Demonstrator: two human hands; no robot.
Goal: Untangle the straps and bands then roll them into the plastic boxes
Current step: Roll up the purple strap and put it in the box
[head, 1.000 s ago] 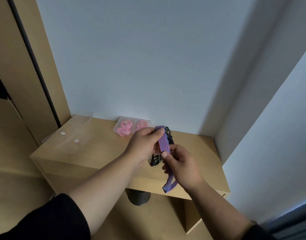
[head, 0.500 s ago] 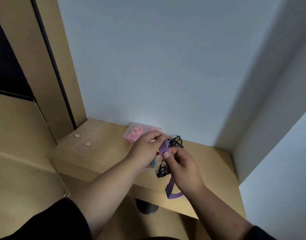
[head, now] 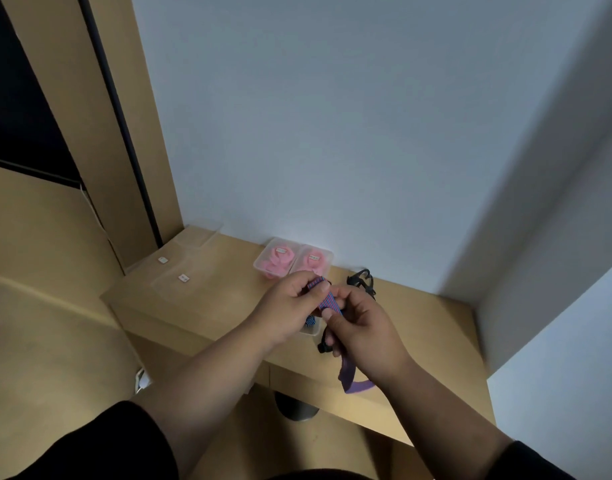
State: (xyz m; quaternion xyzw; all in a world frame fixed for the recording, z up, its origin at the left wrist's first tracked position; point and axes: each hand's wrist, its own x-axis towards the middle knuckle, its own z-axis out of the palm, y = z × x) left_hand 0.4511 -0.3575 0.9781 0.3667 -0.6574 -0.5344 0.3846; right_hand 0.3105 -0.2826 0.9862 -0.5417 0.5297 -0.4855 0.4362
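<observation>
Striped red-and-blue woven strap (head: 327, 301) is being held up between two bare hands, just above a light wooden shelf top (head: 228, 299) that is sitting against a pale grey wall (head: 332, 133). The left hand (head: 290, 311) is curling its fingers round the upper end of the strap, with the thumb pressing on top of it. The right hand (head: 363, 327) is pinching the strap a little lower between thumb and forefinger, its other fingers curling loosely inward. Below the right hand the strap is hanging down in front of the shelf top's front edge, showing a plain purple underside and ending in a curl. Behind the hands, toward the wall, two clear plastic boxes (head: 292, 261) are sitting side by side on the shelf top, touching each other, each holding a rolled pink band (head: 278, 261). Just under the left hand, another clear plastic box (head: 311, 329) is partly showing on the shelf top, with something dark blue and striped inside it; most of it is hidden. To the right of the pink boxes, a tangle of black cord-like straps (head: 361, 284) is lying on the shelf top, running behind the right hand and reappearing beneath it. At the shelf top's far left, flat clear plastic lids (head: 179, 268) with small white labels are lying near a tall wooden panel (head: 89, 116). Black sleeves are covering both forearms near the bottom of the view.
</observation>
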